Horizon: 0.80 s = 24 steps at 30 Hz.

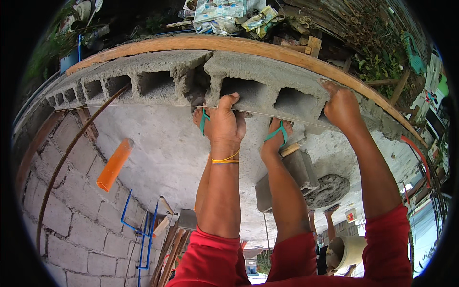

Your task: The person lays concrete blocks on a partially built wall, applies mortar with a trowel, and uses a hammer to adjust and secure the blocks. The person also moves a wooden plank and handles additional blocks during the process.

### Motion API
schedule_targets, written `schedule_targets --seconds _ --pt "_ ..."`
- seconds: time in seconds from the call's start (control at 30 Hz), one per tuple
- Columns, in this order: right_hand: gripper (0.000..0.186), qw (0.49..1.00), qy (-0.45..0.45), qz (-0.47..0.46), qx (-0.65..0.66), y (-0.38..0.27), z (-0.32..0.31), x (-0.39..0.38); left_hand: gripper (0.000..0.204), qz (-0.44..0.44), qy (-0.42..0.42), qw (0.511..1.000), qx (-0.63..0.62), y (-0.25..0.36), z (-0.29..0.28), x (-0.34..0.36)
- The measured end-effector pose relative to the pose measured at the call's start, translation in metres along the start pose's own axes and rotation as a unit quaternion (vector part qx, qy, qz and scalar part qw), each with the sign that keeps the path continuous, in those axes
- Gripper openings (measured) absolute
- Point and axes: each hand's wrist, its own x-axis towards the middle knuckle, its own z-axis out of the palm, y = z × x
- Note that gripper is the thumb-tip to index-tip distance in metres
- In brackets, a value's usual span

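A grey concrete hollow block [279,79] lies in a row of such blocks, its open cores facing me. My left hand [227,122] is closed at its left part, thumb over the edge of a core; most of its fingers are hidden. At its right end, my right hand [342,105] is closed on the block, with the index finger laid along the top. Left of the block, a gap with rough mortar [193,83] parts it from the neighbouring hollow block [155,69]. A thin string runs along the row's near edge.
A wooden board [229,44] lines the row's far side. A rebar rod [71,138] slants up on the left, near an orange pipe [114,165]. By my feet in green flip-flops are a loose block [299,170] and a mortar pile [330,189]. Another person stands behind.
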Motion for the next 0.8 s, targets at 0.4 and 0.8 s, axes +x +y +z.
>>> schedule_targets --seconds 0.4,0.8 --pt "0.053 0.994 -0.065 0.075 -0.046 0.004 -0.002 0.013 0.046 -0.064 -0.052 0.992 0.097 0.024 -0.006 -0.017" --pt "0.065 0.99 -0.062 0.128 0.0 -0.01 -0.015 -0.007 0.048 0.485 -0.214 0.466 0.709 0.094 0.04 -0.058"
